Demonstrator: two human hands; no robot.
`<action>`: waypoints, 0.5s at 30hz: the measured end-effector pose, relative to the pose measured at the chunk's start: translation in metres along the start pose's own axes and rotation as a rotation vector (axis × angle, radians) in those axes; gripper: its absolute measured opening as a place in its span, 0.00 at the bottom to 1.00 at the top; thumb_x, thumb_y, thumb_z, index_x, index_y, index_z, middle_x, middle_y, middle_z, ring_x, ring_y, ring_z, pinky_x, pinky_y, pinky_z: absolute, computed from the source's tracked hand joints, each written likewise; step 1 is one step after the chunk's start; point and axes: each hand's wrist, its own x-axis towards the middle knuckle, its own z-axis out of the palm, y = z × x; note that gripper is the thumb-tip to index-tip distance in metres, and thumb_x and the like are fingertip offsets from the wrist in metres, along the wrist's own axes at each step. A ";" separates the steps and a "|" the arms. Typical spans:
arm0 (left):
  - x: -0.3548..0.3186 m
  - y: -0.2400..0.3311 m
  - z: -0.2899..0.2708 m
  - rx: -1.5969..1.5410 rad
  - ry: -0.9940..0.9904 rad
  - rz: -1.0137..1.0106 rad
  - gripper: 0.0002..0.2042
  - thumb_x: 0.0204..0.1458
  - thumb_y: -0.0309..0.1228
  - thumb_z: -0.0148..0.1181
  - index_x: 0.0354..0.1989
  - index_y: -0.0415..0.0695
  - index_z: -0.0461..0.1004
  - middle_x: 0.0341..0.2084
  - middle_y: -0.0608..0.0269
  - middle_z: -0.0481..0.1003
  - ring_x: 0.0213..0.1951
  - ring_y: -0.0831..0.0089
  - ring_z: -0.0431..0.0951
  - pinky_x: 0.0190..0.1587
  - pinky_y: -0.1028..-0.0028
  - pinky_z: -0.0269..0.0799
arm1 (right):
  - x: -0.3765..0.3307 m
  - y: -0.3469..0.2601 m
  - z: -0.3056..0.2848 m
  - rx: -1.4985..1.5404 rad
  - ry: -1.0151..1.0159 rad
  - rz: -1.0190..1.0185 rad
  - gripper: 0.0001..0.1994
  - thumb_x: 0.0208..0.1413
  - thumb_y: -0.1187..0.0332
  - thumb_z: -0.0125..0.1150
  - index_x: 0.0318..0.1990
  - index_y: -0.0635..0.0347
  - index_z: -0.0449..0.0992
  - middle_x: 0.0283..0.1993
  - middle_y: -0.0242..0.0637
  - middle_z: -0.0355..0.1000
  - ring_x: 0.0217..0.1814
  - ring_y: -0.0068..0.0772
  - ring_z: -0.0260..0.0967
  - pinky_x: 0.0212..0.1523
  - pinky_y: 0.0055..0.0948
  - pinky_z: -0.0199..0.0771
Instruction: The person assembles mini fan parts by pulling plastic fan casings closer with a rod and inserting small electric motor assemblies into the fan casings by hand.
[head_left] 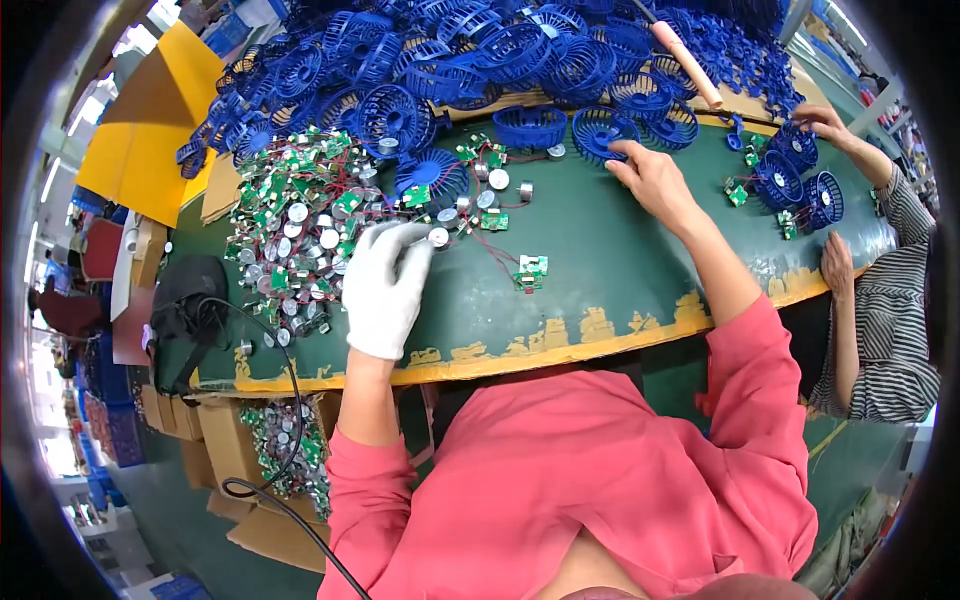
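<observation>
My left hand, in a white glove, is at the right edge of a heap of small motors with green circuit boards. Its thumb and forefinger close on a small round motor. Red wires run near that motor, and a loose green board lies to its right. My bare right hand reaches across the table, thumb and forefinger at the near rim of a round blue fan cage. Another blue cage lies just left of it, and a blue cage sits beyond my left hand.
Blue plastic cages are piled along the table's far side. A tool with a pinkish handle hangs over them. At right, a co-worker's hands are near several blue cages. A black bag and cable lie left.
</observation>
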 end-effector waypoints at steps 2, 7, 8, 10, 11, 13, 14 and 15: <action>0.012 0.000 0.009 0.033 -0.072 0.091 0.07 0.47 0.29 0.61 0.35 0.45 0.78 0.33 0.58 0.75 0.33 0.63 0.76 0.37 0.72 0.71 | 0.001 0.005 -0.001 -0.059 0.033 -0.024 0.11 0.54 0.66 0.60 0.43 0.59 0.76 0.24 0.43 0.70 0.25 0.42 0.66 0.33 0.35 0.69; 0.045 -0.010 0.029 0.238 -0.194 0.095 0.07 0.50 0.32 0.58 0.35 0.45 0.77 0.32 0.58 0.74 0.36 0.60 0.76 0.39 0.69 0.71 | -0.040 -0.021 -0.027 0.182 -0.150 0.040 0.08 0.53 0.67 0.60 0.34 0.65 0.75 0.23 0.36 0.70 0.26 0.27 0.68 0.31 0.25 0.69; 0.051 -0.009 0.032 0.291 -0.224 0.099 0.07 0.50 0.33 0.58 0.35 0.46 0.77 0.32 0.58 0.74 0.36 0.60 0.76 0.38 0.69 0.71 | -0.055 -0.021 -0.030 0.271 -0.170 0.034 0.08 0.53 0.69 0.59 0.33 0.65 0.75 0.24 0.35 0.71 0.27 0.24 0.68 0.30 0.23 0.68; 0.061 0.003 0.037 0.230 -0.127 0.142 0.08 0.49 0.34 0.59 0.36 0.46 0.77 0.33 0.57 0.74 0.36 0.60 0.76 0.38 0.69 0.71 | -0.079 -0.020 -0.034 0.410 -0.213 0.016 0.06 0.53 0.70 0.57 0.32 0.65 0.75 0.25 0.35 0.71 0.28 0.23 0.68 0.29 0.23 0.66; 0.066 0.009 0.039 0.173 -0.032 0.185 0.09 0.49 0.35 0.59 0.37 0.47 0.77 0.33 0.57 0.74 0.36 0.60 0.75 0.38 0.69 0.71 | -0.089 -0.020 -0.036 0.459 -0.232 0.006 0.06 0.52 0.71 0.56 0.32 0.65 0.75 0.26 0.36 0.71 0.28 0.25 0.68 0.29 0.25 0.66; 0.075 0.008 0.044 0.194 -0.002 0.176 0.11 0.50 0.38 0.58 0.37 0.47 0.76 0.35 0.56 0.74 0.37 0.59 0.75 0.39 0.67 0.71 | -0.098 -0.023 -0.034 0.385 -0.184 -0.107 0.06 0.50 0.70 0.57 0.31 0.63 0.76 0.25 0.37 0.68 0.29 0.35 0.66 0.31 0.29 0.66; 0.076 0.006 0.045 0.302 -0.082 0.153 0.11 0.50 0.40 0.58 0.37 0.47 0.76 0.34 0.56 0.74 0.38 0.59 0.75 0.40 0.66 0.71 | -0.102 -0.024 -0.031 0.360 -0.130 -0.142 0.05 0.49 0.70 0.58 0.31 0.63 0.76 0.25 0.37 0.68 0.29 0.35 0.66 0.31 0.29 0.65; 0.080 0.000 0.047 0.418 -0.157 0.128 0.12 0.50 0.41 0.57 0.36 0.48 0.76 0.33 0.56 0.74 0.38 0.59 0.75 0.41 0.65 0.70 | -0.101 -0.023 -0.024 0.340 -0.075 -0.184 0.05 0.48 0.70 0.58 0.30 0.63 0.75 0.25 0.37 0.68 0.29 0.35 0.66 0.31 0.29 0.65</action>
